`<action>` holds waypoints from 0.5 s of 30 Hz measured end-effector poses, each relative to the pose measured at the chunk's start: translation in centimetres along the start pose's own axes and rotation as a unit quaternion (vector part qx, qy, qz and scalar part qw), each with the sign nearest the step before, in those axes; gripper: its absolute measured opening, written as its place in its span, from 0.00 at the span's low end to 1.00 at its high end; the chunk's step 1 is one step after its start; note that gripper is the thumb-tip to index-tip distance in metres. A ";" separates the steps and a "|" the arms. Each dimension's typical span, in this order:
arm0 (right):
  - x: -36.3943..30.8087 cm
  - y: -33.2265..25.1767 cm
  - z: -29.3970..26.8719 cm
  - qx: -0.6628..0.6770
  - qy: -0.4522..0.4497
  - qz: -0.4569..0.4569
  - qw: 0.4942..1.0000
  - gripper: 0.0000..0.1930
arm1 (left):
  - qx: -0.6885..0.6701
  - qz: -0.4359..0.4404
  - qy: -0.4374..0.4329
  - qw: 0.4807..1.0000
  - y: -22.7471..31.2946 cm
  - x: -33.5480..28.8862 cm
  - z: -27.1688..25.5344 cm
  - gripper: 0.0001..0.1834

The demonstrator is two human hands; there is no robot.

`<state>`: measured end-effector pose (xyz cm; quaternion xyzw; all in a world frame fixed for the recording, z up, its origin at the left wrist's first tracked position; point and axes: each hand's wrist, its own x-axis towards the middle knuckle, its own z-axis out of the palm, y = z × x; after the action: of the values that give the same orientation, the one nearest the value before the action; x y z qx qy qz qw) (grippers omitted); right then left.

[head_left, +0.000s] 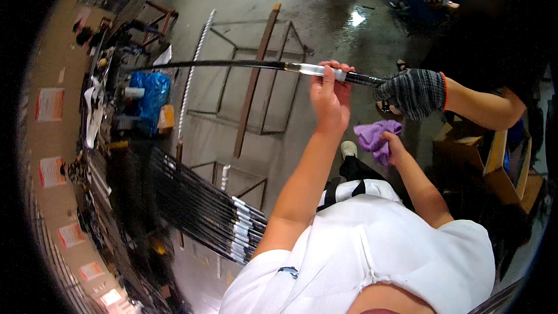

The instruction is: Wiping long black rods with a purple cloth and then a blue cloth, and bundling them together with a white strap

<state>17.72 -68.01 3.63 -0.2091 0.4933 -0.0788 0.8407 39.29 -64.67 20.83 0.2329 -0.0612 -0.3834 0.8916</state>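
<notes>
The long rod is showing black with a white section; the cloth is showing purple. A glove is displaying mottled grey and black, edged orange. Stacked rods are repeating black with white bands; a bag is gleaming blue.

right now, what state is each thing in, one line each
Left hand, closed on the black rod
Right hand, closed on the purple cloth
Black rod, held out crosswise
Purple cloth, bunched up
Co-worker's gloved hand, curled at the rod's right end
Other black rods, lying side by side
Cardboard box, open
Blue plastic, crumpled
</notes>
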 end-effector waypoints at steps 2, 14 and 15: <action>0.4 -1.7 2.3 0.024 -0.072 0.002 0.997 0.13 | 0.047 0.083 -0.019 0.995 3.5 -0.9 0.1 0.10; -8.0 -2.6 25.5 -0.419 -0.379 -0.192 0.803 0.15 | 0.583 0.237 0.151 0.762 14.3 -10.2 -7.0 0.15; -8.3 -1.0 27.4 -0.457 -0.447 -0.291 0.711 0.16 | 0.540 0.202 0.190 0.795 14.4 -10.3 -6.0 0.15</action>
<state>37.23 -58.60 22.37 -0.7120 -0.0499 0.0182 0.7001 43.21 -46.50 22.88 0.7271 -0.1331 -0.0468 0.6719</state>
